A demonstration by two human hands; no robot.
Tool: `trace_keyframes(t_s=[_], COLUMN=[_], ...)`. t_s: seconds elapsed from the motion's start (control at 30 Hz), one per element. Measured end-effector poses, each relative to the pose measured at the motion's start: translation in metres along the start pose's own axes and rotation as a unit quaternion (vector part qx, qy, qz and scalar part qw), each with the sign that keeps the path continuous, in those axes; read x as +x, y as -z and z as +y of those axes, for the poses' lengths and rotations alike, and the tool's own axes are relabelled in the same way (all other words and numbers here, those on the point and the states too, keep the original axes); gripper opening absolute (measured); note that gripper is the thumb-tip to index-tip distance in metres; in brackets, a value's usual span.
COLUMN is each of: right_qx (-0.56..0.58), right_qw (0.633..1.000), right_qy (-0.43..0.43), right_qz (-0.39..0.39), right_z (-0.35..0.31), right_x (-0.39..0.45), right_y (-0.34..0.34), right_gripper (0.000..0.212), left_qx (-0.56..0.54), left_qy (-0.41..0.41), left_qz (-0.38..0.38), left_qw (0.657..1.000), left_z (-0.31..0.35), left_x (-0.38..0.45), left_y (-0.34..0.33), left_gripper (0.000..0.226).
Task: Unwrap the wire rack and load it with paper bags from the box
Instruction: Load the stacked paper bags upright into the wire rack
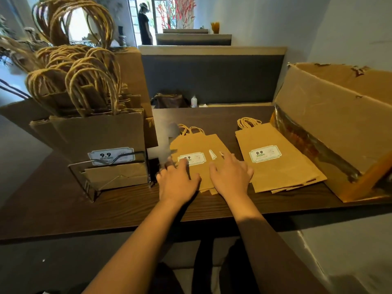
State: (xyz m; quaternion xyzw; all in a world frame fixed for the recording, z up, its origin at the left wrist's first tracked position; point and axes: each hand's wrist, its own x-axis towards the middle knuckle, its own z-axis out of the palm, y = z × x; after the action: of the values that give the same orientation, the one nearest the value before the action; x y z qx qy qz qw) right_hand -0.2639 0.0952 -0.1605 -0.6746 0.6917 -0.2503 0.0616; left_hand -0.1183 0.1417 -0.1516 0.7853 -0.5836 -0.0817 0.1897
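A black wire rack [80, 177] stands at the left of the dark wooden table [89, 211], packed with upright brown paper bags [99, 134] with twine handles. A small flat stack of paper bags [203, 145] lies in the middle. My left hand [177, 179] and my right hand [230, 176] both rest flat on this stack, fingers spread. A second flat stack of bags [277, 166] lies to the right, against the cardboard box [333, 128], which lies tipped on its side.
A padded bench back [212, 75] runs behind the table, with a dark bag [169, 100] and a small bottle [193, 101] on the seat. A person [145, 24] stands far off by a doorway. A white wall [350, 39] closes the right side.
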Motion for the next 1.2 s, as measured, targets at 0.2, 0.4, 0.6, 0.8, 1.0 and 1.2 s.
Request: trace_keyframes(t_s=[0.2,0.4,0.6,0.8,1.0,1.2], right_qx=[0.257,0.296,0.218,0.277,0.449,0.504], right_qw=[0.965,0.953,0.969,0.954,0.884,0.843], right_qy=[-0.054,-0.041,-0.046,-0.059,-0.070,-0.123], right_qz=[-0.018,-0.042,-0.105,-0.100,-0.115,-0.146], right_z=[0.010,0.010,-0.001,-0.027,-0.007,0.006], right_x=[0.005,0.006,0.015,0.009,-0.005,-0.003], right_y=[0.017,0.019,0.027,0.016,0.018,0.012], right_gripper=[0.041,0.050,0.068,0.055,0.084,0.089], left_qx=[-0.009,-0.006,-0.035,-0.168,-0.282,-0.397], left_qy=[-0.013,-0.075,-0.125,-0.083,-0.081,-0.036], left_qz=[0.000,-0.031,-0.040,-0.018,0.004,0.034], left_qw=[1.000,0.997,0.991,0.982,0.956,0.916], left_z=[0.001,-0.003,-0.005,-0.008,-0.014,-0.017], left_x=[-0.003,-0.001,-0.004,0.001,0.000,0.001], left_y=[-0.003,-0.003,-0.002,-0.001,-0.001,0.003], left_gripper=[0.057,0.060,0.056,0.046,0.031,0.043])
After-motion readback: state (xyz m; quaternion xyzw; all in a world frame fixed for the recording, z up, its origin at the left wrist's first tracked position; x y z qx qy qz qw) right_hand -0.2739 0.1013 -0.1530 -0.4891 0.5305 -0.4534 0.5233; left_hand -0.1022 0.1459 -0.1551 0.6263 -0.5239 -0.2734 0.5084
